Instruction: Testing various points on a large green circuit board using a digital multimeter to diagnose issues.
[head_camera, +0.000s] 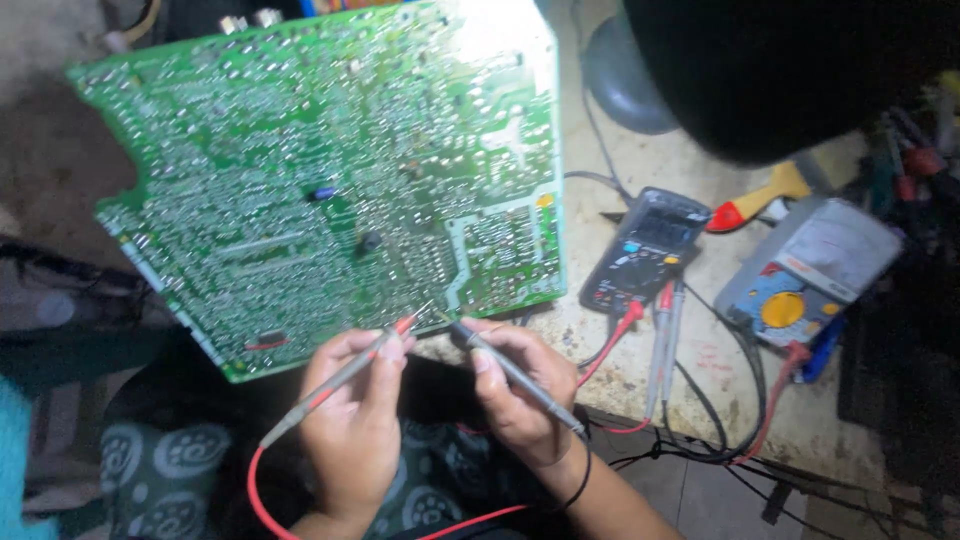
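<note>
large green printed circuit board, solder side up (330, 170): lies tilted across the bench edge, its near edge over the person's lap, evidently so the solder joints face the probes.
red-tipped grey test probe (345, 375): pinched pen-fashion in the left hand (350, 425), fingers closed round the shaft, tip touching the board's near edge.
black-tipped grey test probe (515, 375): gripped likewise in the closed right hand (520, 400), tip just beside the red one at the same edge.
red lead wire (265, 500): loops below the left hand.
dark handheld digital multimeter (645, 250): right of the board, face up, readable from the seat.
grey analogue meter with yellow dial (805, 270): further right.
stained pale bench top (700, 370).
</note>
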